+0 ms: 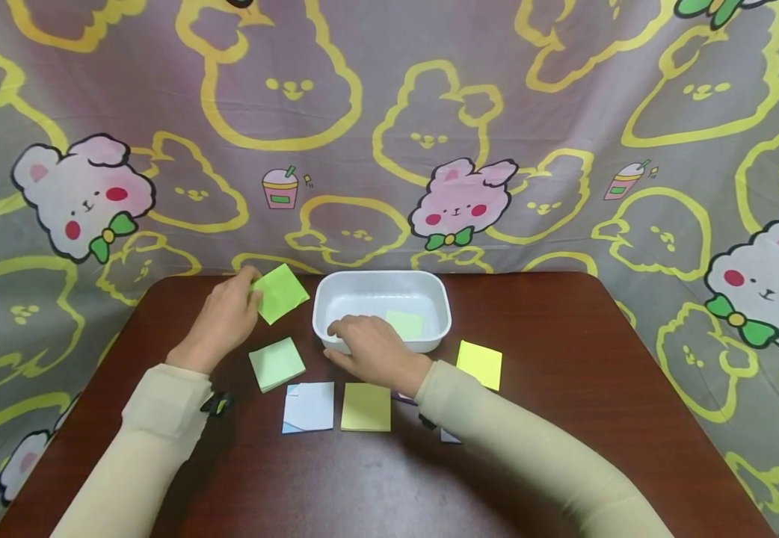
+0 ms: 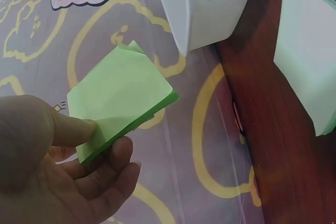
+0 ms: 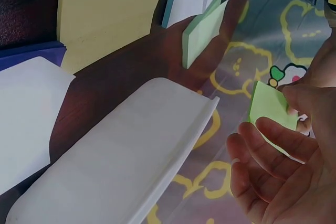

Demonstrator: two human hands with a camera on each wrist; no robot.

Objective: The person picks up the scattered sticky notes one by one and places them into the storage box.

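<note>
My left hand [image 1: 224, 314] pinches a bright green sticky note pad [image 1: 280, 294] at one side, thumb on top and fingers beneath, as the left wrist view shows. The pad [image 2: 123, 85] is held up tilted, left of a white plastic tray [image 1: 325, 299]. A pale green note [image 1: 404, 323] lies inside that tray. Over the tray's near left rim hovers my right hand [image 1: 379, 351], its fingers loosely bent with nothing between them. In the right wrist view, this hand [image 3: 283, 166] appears in front of the green pad [image 3: 270, 106], apparently without gripping it.
A pale green pad [image 1: 277, 365] lies below my left hand. Nearer me sit a white-and-blue pad [image 1: 309, 407] and a dull yellow pad [image 1: 366, 408]. A bright yellow pad [image 1: 480, 365] is at the right. My right forearm partly covers other pads. A patterned curtain [image 1: 362, 172] hangs behind the table.
</note>
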